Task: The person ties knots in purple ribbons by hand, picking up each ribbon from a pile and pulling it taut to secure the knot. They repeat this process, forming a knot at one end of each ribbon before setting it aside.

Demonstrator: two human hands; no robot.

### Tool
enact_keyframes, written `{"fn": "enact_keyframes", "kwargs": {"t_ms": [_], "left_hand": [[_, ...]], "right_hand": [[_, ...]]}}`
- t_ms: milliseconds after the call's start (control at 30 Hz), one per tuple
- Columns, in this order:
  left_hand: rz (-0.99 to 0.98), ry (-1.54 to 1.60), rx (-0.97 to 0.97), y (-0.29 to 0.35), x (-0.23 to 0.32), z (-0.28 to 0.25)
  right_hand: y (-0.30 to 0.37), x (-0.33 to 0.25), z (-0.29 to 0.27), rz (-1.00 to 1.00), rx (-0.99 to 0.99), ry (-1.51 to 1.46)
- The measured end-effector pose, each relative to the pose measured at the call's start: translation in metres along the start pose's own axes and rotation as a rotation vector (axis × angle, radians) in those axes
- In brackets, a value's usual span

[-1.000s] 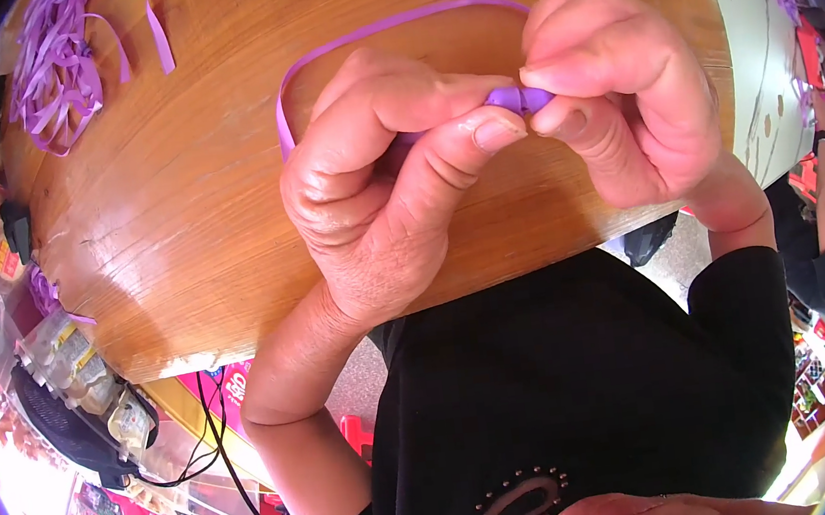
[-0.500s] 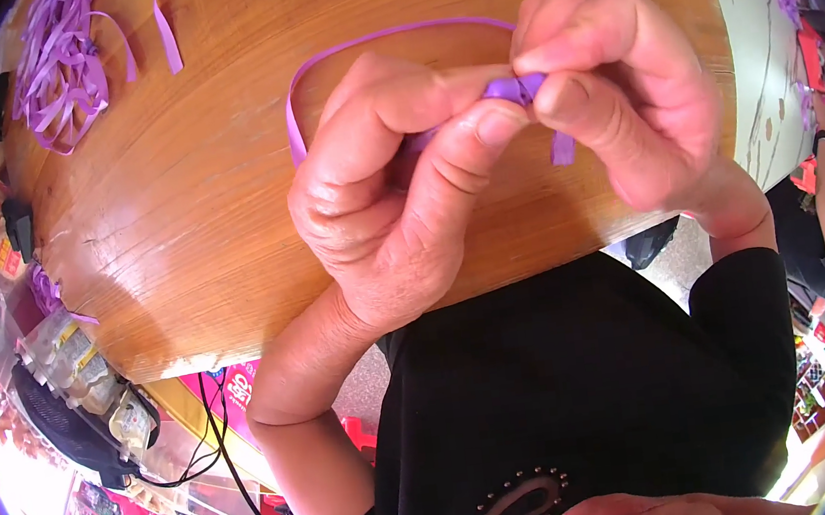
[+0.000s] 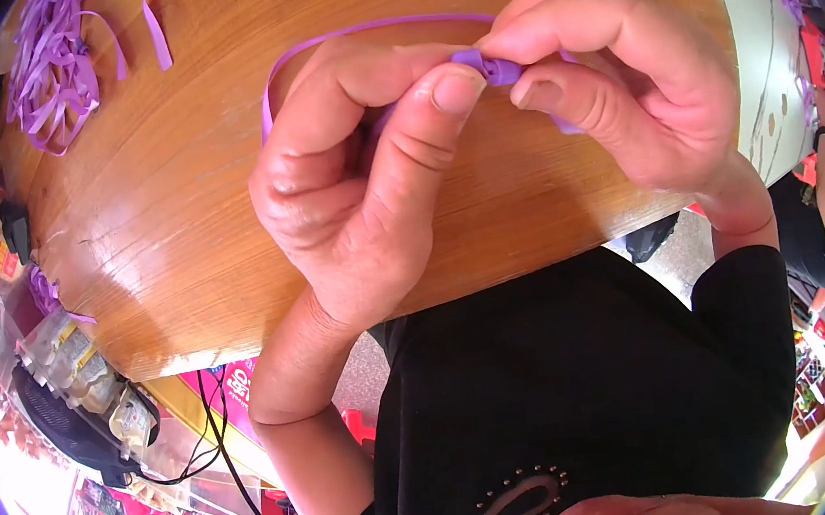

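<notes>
A narrow purple ribbon (image 3: pixel 502 72) is folded into a small knot-like bundle between my fingertips, above the wooden table. My left hand (image 3: pixel 349 179) pinches one side of it between thumb and forefinger, the other fingers curled in. On the opposite side, my right hand (image 3: pixel 650 82) holds it with the forefinger on top and the thumb just beneath. From the bundle, a long stretch of the ribbon arcs over the table behind my hands and passes behind the left one. A short end shows behind my right thumb. How the folds cross inside is too small to make out.
A heap of purple ribbons (image 3: pixel 56 74) lies at the table's far left, with a loose strip (image 3: pixel 156 28) beside it. More purple ribbon (image 3: pixel 44 289) hangs at the left edge, near clear packets (image 3: pixel 70 349) and black cables (image 3: pixel 210 419). Another person (image 3: pixel 821 225) is at the right.
Both hands have shifted slightly left and away from me with the ribbon. The bundle has turned, showing more on the right hand's side. The short end now sits behind my right thumb.
</notes>
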State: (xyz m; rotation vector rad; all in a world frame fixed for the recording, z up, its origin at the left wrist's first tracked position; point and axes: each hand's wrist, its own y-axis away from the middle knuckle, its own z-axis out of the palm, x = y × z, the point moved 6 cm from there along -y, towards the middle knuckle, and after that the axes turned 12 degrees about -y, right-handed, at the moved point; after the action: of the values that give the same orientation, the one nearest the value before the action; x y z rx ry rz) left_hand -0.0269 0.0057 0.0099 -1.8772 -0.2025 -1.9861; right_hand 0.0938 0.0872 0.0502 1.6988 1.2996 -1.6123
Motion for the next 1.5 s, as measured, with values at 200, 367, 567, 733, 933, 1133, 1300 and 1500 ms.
{"fn": "enact_keyframes", "kwargs": {"t_ms": [200,367,567,733,933,1133,1300,1500], "left_hand": [[-0.056,0.086,-0.053,-0.001,-0.007,0.002],[-0.036,0.045,-0.033,0.0,-0.007,-0.001],[-0.032,0.032,-0.029,0.001,-0.007,-0.001],[0.087,-0.137,-0.058,-0.003,-0.004,0.0],[0.097,-0.171,-0.04,-0.003,-0.004,-0.002],[0.065,-0.248,-0.036,0.001,-0.001,-0.002],[0.071,-0.336,-0.058,0.002,0.001,0.002],[0.234,-0.66,-0.042,0.006,0.017,0.003]], "right_hand": [[-0.003,-0.007,-0.002,-0.193,-0.06,0.19],[-0.003,-0.004,-0.004,-0.169,-0.032,0.132],[-0.004,-0.006,-0.007,-0.143,-0.027,0.123],[-0.005,-0.004,-0.007,-0.132,0.006,0.118],[-0.005,-0.011,-0.002,-0.26,-0.031,0.274],[-0.004,-0.02,0.003,-0.392,-0.111,0.529],[-0.005,-0.025,0.005,-0.293,-0.116,0.557],[-0.015,-0.028,0.0,0.001,-0.138,0.435]]}}
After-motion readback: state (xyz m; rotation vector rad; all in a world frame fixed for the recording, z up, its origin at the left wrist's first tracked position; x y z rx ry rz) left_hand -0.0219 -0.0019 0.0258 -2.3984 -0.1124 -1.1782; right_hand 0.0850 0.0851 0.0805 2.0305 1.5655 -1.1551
